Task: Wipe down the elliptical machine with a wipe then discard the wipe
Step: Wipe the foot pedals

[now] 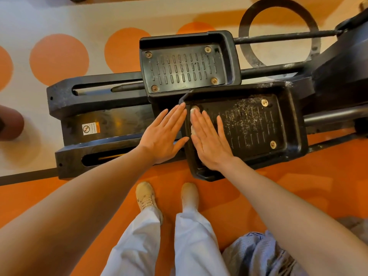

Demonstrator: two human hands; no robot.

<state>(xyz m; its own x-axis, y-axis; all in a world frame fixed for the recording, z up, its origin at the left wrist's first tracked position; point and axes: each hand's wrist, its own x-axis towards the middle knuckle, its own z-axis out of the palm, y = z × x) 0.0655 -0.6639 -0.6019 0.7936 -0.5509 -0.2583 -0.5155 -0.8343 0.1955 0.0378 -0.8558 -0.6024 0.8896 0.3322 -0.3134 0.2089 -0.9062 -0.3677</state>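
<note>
The floor [219, 170] is orange near the feet, pale with orange circles farther off. On it stands the black elliptical machine [103, 108], its far pedal [187, 64] fairly clean and its near pedal [249, 124] speckled with white residue. The left hand [165, 134] lies flat, fingers straight, against the near pedal's outer rim. The right hand [209, 140], also flat with straight fingers, presses the white wipe [193, 112] onto the pedal's tread.

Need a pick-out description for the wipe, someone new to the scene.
Start at the black elliptical machine lying across the orange floor, then take the nearer pedal, the white-speckled one. The wipe is the small white wad pressed flat under the right hand, peeking out beyond its fingertips.
</note>
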